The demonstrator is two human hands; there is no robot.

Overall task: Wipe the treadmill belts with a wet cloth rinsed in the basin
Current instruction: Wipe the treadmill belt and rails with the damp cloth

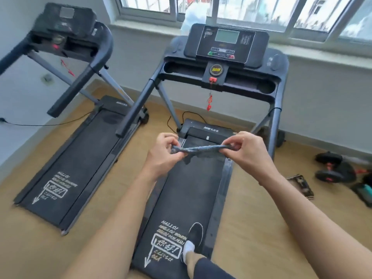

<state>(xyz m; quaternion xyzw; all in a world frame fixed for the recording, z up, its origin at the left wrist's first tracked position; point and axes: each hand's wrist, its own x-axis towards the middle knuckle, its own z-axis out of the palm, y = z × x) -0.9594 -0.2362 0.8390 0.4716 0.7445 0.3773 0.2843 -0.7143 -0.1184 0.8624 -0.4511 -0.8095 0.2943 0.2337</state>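
Note:
A dark blue-grey cloth [201, 150], twisted into a rope, is stretched between both hands above the right treadmill. My left hand [164, 156] grips its left end and my right hand [249, 152] pinches its right end. Below lies the black belt of the right treadmill [185, 198] with white printed lettering near its rear end. My foot in a black shoe [194, 237] stands on that belt. A second treadmill's belt [80, 158] lies to the left, parallel. No basin is in view.
The right treadmill's console [226, 44] and handrails stand ahead under a window. Black dumbbells [332, 170] and small items lie on the wooden floor at the right. A black power cable [181, 117] runs along the floor between the machines.

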